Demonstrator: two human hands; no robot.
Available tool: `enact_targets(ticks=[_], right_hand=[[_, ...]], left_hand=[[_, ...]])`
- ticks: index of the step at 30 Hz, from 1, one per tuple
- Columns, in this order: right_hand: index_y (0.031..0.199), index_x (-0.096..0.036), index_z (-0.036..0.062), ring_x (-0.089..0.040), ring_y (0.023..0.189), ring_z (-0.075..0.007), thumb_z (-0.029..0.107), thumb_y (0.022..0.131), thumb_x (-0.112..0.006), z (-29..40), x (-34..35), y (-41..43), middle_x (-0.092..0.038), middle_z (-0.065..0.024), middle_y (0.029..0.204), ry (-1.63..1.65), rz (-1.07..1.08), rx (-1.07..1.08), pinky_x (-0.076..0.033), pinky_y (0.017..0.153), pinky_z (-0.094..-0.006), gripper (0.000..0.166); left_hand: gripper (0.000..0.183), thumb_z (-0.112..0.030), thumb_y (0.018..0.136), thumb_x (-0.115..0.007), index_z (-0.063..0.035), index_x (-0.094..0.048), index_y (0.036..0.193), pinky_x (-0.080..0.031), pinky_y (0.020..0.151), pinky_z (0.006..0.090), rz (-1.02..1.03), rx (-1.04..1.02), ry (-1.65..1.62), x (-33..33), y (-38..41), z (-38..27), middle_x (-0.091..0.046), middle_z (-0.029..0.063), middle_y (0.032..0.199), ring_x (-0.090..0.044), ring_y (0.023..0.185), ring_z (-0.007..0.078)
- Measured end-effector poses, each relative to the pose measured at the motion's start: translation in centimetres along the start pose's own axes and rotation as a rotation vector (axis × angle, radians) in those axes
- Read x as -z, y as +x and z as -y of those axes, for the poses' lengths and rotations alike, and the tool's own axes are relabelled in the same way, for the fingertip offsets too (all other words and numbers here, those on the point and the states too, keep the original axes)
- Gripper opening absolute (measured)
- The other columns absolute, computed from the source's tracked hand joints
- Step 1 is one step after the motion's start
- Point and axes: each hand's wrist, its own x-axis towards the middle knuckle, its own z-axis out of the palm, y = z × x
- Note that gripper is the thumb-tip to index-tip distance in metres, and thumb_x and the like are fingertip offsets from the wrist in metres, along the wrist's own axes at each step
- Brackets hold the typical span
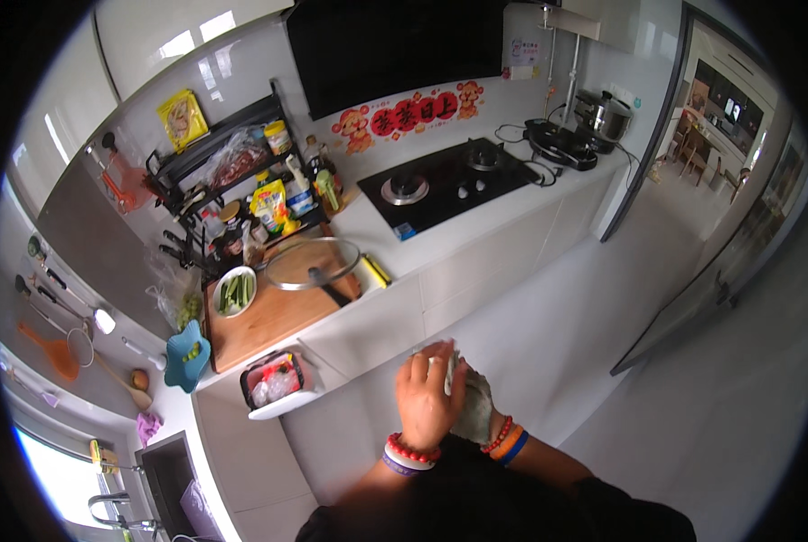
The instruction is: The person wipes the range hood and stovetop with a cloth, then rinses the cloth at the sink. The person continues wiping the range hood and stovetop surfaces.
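A pale grey-green cloth is bunched between my two hands, low in front of my body and over the floor. My left hand lies against the cloth's left side with its back showing and its fingers stretched upward. Most of my right hand is hidden behind the cloth; its wrist shows, and the cloth is wrapped about its palm and fingers. Red beads and coloured bands circle both wrists.
A wooden cutting board carries a bowl of cut green vegetables and a glass lid. A gas hob is beyond. A waste bin hangs at the counter's front, with a blue dish nearby and a sink lower left.
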Motion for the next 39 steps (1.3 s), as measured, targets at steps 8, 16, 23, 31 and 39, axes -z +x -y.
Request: enact_targets(ticks=[8,16,23,31,39], right_hand=[[0.126,-0.044,0.0103,-0.046,0.114,-0.0185,0.040,0.093,-0.040,5.6,7.9,2.3,-0.050,-0.0047,0.121,0.111,-0.115,0.080,-0.038,0.096,-0.0337,0.044],[0.128,-0.044,0.0096,-0.042,0.118,-0.0199,0.040,0.091,-0.045,15.9,19.0,6.1,-0.049,-0.0051,0.125,0.461,-0.008,0.529,-0.035,0.099,-0.0350,0.049],[0.131,-0.044,0.0066,-0.048,0.114,-0.0257,0.050,0.092,-0.037,25.7,19.4,11.0,-0.049,-0.0121,0.129,0.478,-0.330,0.538,-0.038,0.098,-0.0381,0.058],[0.138,-0.033,0.0070,-0.043,0.120,-0.0263,0.040,0.093,-0.044,34.0,29.4,11.7,-0.045,-0.0114,0.131,0.616,-0.444,0.416,-0.035,0.102,-0.0394,0.057],[0.125,-0.046,0.0041,-0.053,0.096,-0.0140,0.008,0.091,-0.049,45.9,41.8,11.5,-0.054,-0.0047,0.101,-0.131,-0.465,0.376,-0.044,0.086,-0.0283,0.034]], left_hand=[[0.032,-0.024,0.095,-0.042,-0.0018,-0.048,0.118,-0.044,0.083,0.0297,0.480,0.873,-2.161,-11.4,6.4,3.1,-0.058,0.0075,0.105,-0.055,0.094,0.0187],[0.039,-0.024,0.094,-0.048,-0.0004,-0.042,0.124,-0.044,0.090,0.0334,0.599,0.649,-1.137,-20.5,16.4,7.8,-0.054,0.0114,0.113,-0.054,0.103,0.0208],[0.037,-0.030,0.095,-0.048,0.0023,-0.054,0.113,-0.042,0.089,0.0289,0.925,0.574,-1.056,-27.5,26.1,8.7,-0.062,0.0107,0.102,-0.055,0.098,0.0173],[0.039,-0.035,0.097,-0.040,0.0010,-0.052,0.106,-0.057,0.069,0.0333,0.646,0.664,-0.877,-32.1,36.1,7.7,-0.062,0.0167,0.097,-0.065,0.083,0.0247],[0.036,-0.030,0.097,-0.041,0.0028,-0.049,0.108,-0.049,0.075,0.0291,0.331,0.750,-0.987,-41.4,43.3,4.1,-0.059,0.0096,0.095,-0.059,0.084,0.0159]])
